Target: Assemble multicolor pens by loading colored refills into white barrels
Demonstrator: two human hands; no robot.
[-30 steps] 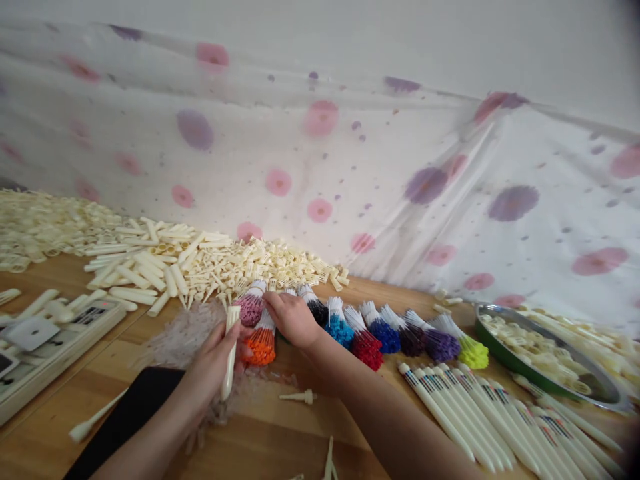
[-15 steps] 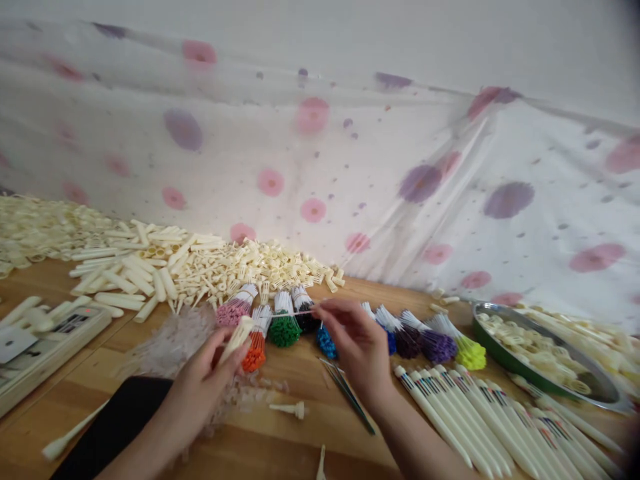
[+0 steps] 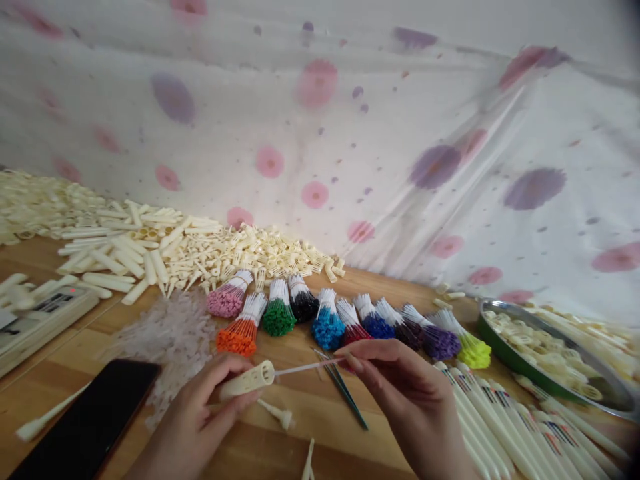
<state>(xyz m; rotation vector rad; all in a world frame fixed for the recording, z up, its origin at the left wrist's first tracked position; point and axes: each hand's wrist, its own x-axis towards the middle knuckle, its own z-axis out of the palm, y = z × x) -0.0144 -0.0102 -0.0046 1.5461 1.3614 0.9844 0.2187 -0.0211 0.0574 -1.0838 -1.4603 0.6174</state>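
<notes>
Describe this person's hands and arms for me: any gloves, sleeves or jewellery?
The left hand and right hand are both bare: no gloves, and no rings show on the fingers. No sleeve, watch or bracelet is in view.

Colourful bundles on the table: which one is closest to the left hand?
The orange bundle, just beyond the left hand. It lies closer than its neighbours, the pink bundle and the green bundle, both farther back.
</notes>
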